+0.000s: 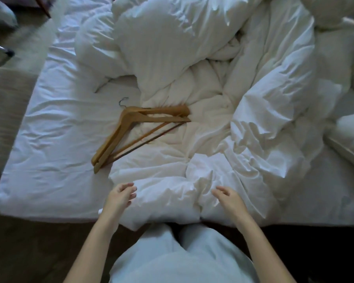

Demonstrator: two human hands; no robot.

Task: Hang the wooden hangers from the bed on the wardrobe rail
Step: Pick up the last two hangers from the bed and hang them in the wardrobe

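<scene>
Two wooden hangers [119, 132] lie stacked on the white bed [49, 144], their metal hook pointing away from me at the upper left. My left hand [120, 196] hovers over the bed's near edge, a little below the hangers, fingers loosely curled and holding nothing. Further right, my right hand [228, 198] floats above the rumpled duvet, fingers apart and empty. Neither hand touches the hangers. No wardrobe or rail is in view.
A crumpled white duvet [253, 119] covers the bed's middle and right. Pillows [349, 137] lie at the right edge. Brown carpet [29, 242] runs along the near side. A pale furry rug [35, 43] and a chair leg sit beyond the bed's left side.
</scene>
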